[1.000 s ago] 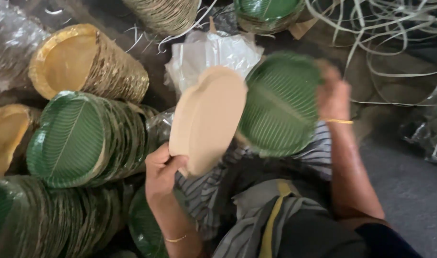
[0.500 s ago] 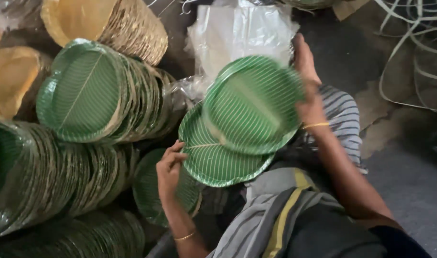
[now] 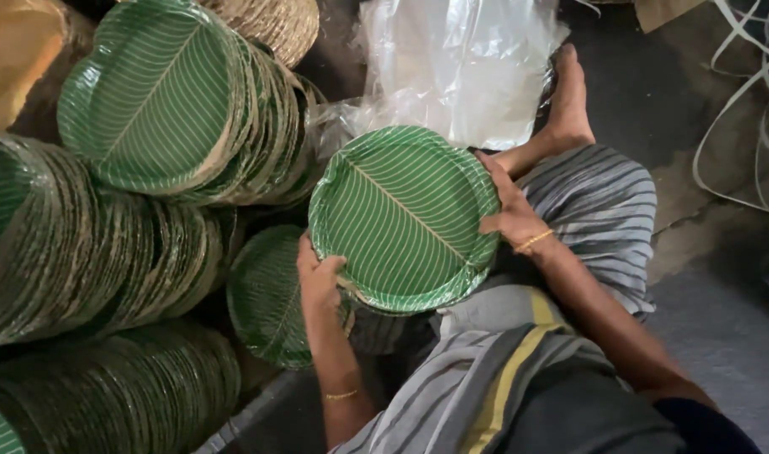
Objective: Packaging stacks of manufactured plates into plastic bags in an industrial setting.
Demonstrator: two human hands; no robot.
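head view, near to far: the left hand (image 3: 319, 279) pinches the lower-left rim of a small stack of round green leaf-print paper plates (image 3: 401, 217), and the right hand (image 3: 510, 212) clasps the right rim. the stack sits between both hands at frame centre, its printed midrib running upper left to lower right. beyond, upper left, lie long rows of stacked green plates (image 3: 161, 101), and top centre a clear plastic bag (image 3: 460, 67).

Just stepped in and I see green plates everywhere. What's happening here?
A seated person holds a small stack of green leaf-patterned plates over their lap, the left hand gripping the lower edge and the right hand on the right rim. Long rows of the same plates lie stacked to the left, with a clear plastic bag on the floor behind.
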